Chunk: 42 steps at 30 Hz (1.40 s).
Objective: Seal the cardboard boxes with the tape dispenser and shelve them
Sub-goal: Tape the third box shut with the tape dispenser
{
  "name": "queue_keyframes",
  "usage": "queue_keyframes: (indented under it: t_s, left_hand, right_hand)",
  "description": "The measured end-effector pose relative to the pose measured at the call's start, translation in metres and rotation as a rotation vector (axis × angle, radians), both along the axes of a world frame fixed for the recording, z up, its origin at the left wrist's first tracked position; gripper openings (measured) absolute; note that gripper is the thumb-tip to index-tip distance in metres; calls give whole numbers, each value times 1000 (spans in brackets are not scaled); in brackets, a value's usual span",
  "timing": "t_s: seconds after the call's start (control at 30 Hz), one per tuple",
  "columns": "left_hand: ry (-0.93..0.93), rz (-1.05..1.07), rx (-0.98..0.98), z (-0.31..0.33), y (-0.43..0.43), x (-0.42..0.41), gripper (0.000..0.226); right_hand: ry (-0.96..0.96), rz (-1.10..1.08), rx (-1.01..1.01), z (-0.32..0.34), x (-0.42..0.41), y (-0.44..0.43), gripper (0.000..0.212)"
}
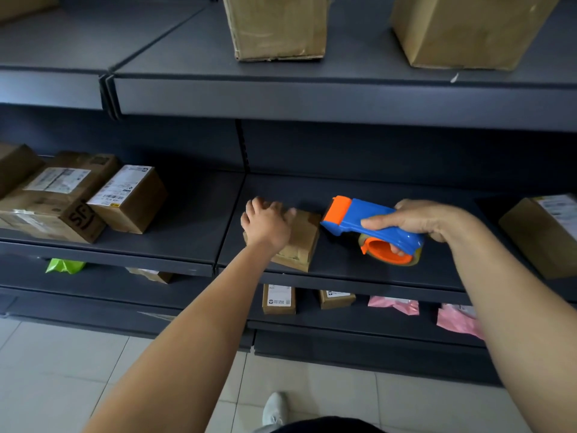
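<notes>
The only marking that reads clearly is a large dark "SF" logo printed on the near end face of the big cardboard box (53,207) at the left of the middle shelf (175,245), seen tilted. White shipping labels with barcodes and small print lie on that box, on the smaller box (131,198) just to its right, on the box at the far right (543,235) of the same shelf, and on two small boxes (278,299) on the shelf below. Their print is too small to read.
</notes>
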State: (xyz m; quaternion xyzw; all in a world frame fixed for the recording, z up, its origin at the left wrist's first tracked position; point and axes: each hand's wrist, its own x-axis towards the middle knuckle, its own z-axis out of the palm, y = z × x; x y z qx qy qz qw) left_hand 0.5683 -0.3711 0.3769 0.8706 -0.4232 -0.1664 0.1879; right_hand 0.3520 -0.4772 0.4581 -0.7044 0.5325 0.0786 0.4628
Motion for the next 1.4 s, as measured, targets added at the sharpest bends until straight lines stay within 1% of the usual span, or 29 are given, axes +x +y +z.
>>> queue_keyframes:
  t_s: [0.03,0.07,0.1,0.13,0.17,0.2,0.23,0.27,0.33,0.4,0.5,0.53,0.57,0.63,0.73,0.8,0.87,1.0,1.07,1.17,1.27,1.33,1.4]
  left_hand:
    - [121,25,-146,4,-1,-2,44]
    - [309,48,-265,9,-2,-5,40]
    - [541,71,-326,15,-2,-9,39]
    - [765,95,-327,21,-2,-12,41]
    - [941,101,-291,26,-1,-13,43]
    - [1047,81,-247,28,0,-13,42]
    - [1107,52,-227,29,1,-12,37]
    - [1141,30,-237,29,1,-11,29]
    - [1176,10,-294,30,1,-10,18]
    - [1199,17,-316,32,1,-9,19]
    - [1237,2,-213,35,2,-8,34]
    - [1266,17,-184,35,2,-8,32]
    - [1306,40,-170,35,3,-9,26]
    - [1374,83,-161,34,4,-12,15]
    - [1441,167,-203,31,2,-18,15]
    - [1445,215,-233,31,1,-20,16]
    - [1425,234,-256,31,-2,-20,18]
    - [1380,226,-296,35,-5,-22,18]
    - [1344,195,-301,35,-5,-24,21]
    - [1340,187,-331,38,-6,-27,25]
    - [1366,253,-341,40,-10,-27,23]
    - [1378,357,-361,37,-11,-14,18]
    - [1322,392,-352,33,-12,1,16]
  right_hand:
    - [-40,-2,15,1,-1,2,51]
    - [-76,10,35,2,-2,3,54]
    - [-105,26,56,3,-2,4,57]
    - [-127,45,69,4,-1,5,63]
    - [-142,63,81,6,-1,5,72]
    - [-147,83,87,7,-1,4,80]
    - [-141,105,90,8,-1,4,81]
    - [-131,129,88,8,-1,4,75]
    - [-122,158,98,9,0,5,60]
    - [-122,169,106,9,1,9,52]
    - [-127,186,114,5,1,11,46]
    - [-141,183,123,4,0,12,45]
    - [-161,175,137,3,0,13,46]
    - [-190,164,164,3,-1,13,54]
    - [-201,173,171,1,0,11,75]
    - [-211,208,199,-1,1,8,88]
    - [-246,238,264,-3,0,8,85]
    - [-296,318,463,-2,-1,13,67]
    - [-292,358,513,0,-1,14,62]
    - [-287,323,450,1,-1,11,70]
    - [-283,308,354,3,-3,6,75]
    - [-257,297,318,7,-12,2,69]
    - [-206,314,292,11,-21,-1,59]
